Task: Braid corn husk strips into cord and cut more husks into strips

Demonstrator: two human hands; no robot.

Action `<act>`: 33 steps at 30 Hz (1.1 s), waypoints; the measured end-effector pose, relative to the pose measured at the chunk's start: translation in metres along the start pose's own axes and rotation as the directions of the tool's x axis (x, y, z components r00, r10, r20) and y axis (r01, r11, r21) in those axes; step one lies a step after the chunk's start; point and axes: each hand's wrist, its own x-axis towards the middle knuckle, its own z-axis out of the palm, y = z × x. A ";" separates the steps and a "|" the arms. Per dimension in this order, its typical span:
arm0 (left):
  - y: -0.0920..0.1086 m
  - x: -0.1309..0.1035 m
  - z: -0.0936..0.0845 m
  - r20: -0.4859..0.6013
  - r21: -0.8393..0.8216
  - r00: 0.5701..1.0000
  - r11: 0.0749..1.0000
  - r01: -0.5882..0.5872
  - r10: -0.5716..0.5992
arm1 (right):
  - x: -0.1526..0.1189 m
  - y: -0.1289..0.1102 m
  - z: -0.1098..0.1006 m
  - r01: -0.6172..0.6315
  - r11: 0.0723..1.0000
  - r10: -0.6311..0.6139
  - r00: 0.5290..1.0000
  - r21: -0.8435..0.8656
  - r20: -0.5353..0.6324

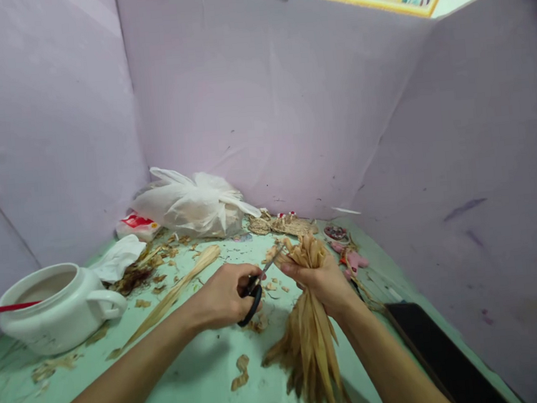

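My left hand is closed on a pair of scissors with black handles. Their metal blades point up and to the right, close to the top of a bundle of dried corn husks. Around the middle of that bundle my right hand is wrapped. The gathered, crumpled end sticks up above the fingers, and the loose strips fan out below toward me. Whether the blades touch the husk I cannot tell. Small husk scraps lie on the green table beneath.
At left stands a white pot with a red stick in it. A white plastic bag sits against the back wall, near woven pieces. A long husk strip lies at left, pink items and a black phone-like slab at right.
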 end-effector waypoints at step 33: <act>-0.011 0.003 0.000 0.076 -0.195 0.990 0.972 0.130 -0.117 | 0.001 0.002 0.005 0.034 0.998 -0.030 0.996 0.045 -0.082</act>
